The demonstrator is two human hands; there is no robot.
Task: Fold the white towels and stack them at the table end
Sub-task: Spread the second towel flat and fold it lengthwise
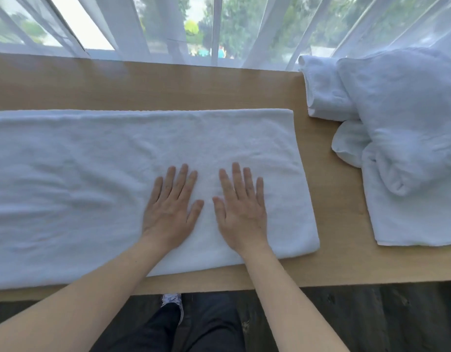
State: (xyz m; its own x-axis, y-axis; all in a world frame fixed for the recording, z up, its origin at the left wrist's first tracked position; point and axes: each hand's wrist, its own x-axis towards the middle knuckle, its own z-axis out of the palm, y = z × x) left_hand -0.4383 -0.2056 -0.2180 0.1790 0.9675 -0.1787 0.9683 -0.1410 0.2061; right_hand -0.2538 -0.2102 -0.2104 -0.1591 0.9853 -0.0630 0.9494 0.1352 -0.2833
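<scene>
both hands (206,212) on spread towel (79,186), towel heap (402,128) right

A light wooden table (168,85) carries a long folded white towel (92,186) and, well apart at its right end, a heap of white towels (402,123).

Spread towel (117,179): your view loses its left end past the frame edge.
Towel pile (407,128): right side cut off; count unclear.
Bench (168,85): both ends out of frame.
</scene>
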